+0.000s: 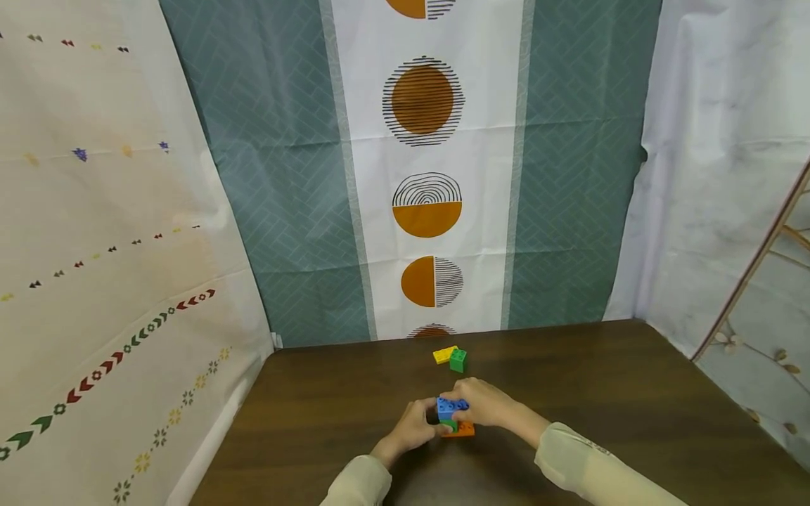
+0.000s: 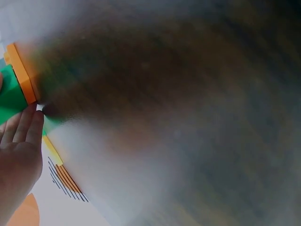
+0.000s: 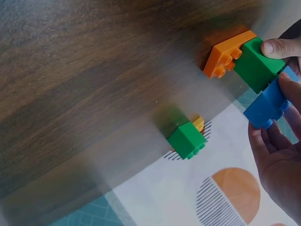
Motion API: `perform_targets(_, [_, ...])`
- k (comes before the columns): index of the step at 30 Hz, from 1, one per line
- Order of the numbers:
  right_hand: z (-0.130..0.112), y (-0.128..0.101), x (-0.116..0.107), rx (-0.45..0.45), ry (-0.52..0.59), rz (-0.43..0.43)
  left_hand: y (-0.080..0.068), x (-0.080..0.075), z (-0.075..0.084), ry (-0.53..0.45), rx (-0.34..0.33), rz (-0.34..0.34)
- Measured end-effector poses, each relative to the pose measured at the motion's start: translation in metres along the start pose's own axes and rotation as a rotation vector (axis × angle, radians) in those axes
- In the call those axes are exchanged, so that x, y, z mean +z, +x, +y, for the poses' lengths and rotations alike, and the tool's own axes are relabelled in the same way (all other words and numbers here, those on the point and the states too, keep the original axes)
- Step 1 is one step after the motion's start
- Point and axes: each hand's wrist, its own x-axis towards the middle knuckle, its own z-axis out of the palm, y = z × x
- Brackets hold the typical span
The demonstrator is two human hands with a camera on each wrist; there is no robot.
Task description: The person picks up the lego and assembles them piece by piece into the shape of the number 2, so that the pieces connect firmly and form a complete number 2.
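Note:
An orange brick [image 1: 466, 429] lies flat on the table with a green brick [image 3: 258, 66] standing on one end of it, leaving orange studs bare. My left hand [image 1: 410, 426] grips the green brick at its side, thumb on the near face and fingers behind. Between the thumb and fingers of my right hand [image 1: 484, 403] is a blue brick [image 3: 266, 106], pinched right at the top of the green one and reaching past its edge. Fingers partly hide where blue and green meet. In the left wrist view only the green side and the orange brick [image 2: 21, 73] show.
Farther back on the dark wooden table [image 1: 329, 393] stand a loose green brick [image 1: 458, 361] and, beside it, a yellow brick [image 1: 444, 355]. Patterned cloth [image 1: 430, 154] hangs behind the table's far edge, and more cloth hangs at both sides.

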Motion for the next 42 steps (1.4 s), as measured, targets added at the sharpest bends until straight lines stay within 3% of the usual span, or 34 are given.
perform_targets(15, [-0.007,-0.001,-0.007,0.083,-0.032,-0.031,0.003,-0.001,0.002,0.033,0.014,-0.019])
perform_targets(26, [-0.003,-0.001,-0.005,0.064,-0.065,-0.055,0.003,-0.001,0.001,0.024,-0.004,0.005])
perform_targets(36, [-0.002,-0.003,0.002,0.078,0.012,-0.037,-0.002,0.001,0.001,-0.023,0.001,0.013])
perform_targets(42, [-0.008,-0.007,0.005,0.057,-0.083,0.01,0.001,-0.003,0.001,-0.007,-0.011,-0.002])
